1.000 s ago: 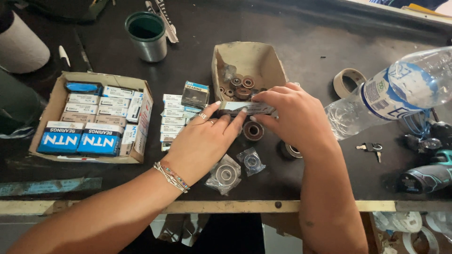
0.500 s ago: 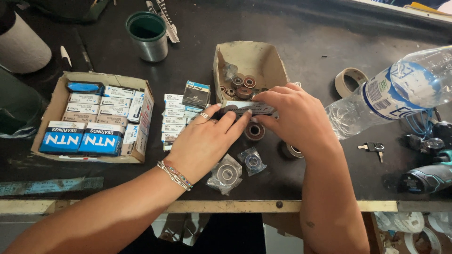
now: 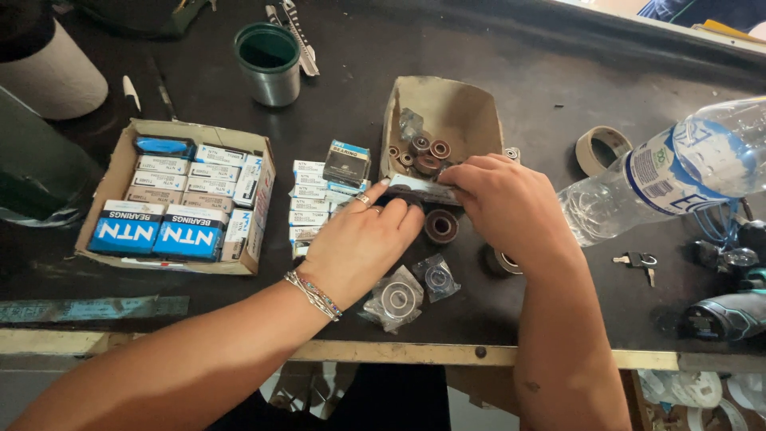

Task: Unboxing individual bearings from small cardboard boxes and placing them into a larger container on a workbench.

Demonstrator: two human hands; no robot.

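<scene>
Head view: dark workbench (image 3: 558,104), seen from above, both forearms reaching in from the near edge.
Left hand (image 3: 359,243): fingers curled, thumb and forefinger pinched on the left end of a small flat bearing box (image 3: 421,190); ring on one finger, beaded bracelet at the wrist.
Right hand (image 3: 511,207): fingers bent over, closed on the right end of the same box.
Bearing box: held just above the bench between the two hands, in front of the open cardboard tray (image 3: 447,112); how far its flap is open, cannot tell.
Loose bearing (image 3: 440,226): brown-sealed, flat on the bench directly below the box, between the hands.
Cardboard tray: several more brown-sealed bearings in it, near its front.
Bagged bearings (image 3: 397,299): two in clear plastic, near the left wrist.
Stack of small boxes (image 3: 311,203): just left of the left hand.
Large carton (image 3: 112,179): further left, filled with small white and blue boxes.
Green cup (image 3: 268,52): far side of bench.
Plastic bottle (image 3: 678,172): lying at right, tape roll (image 3: 602,149) beside it.
</scene>
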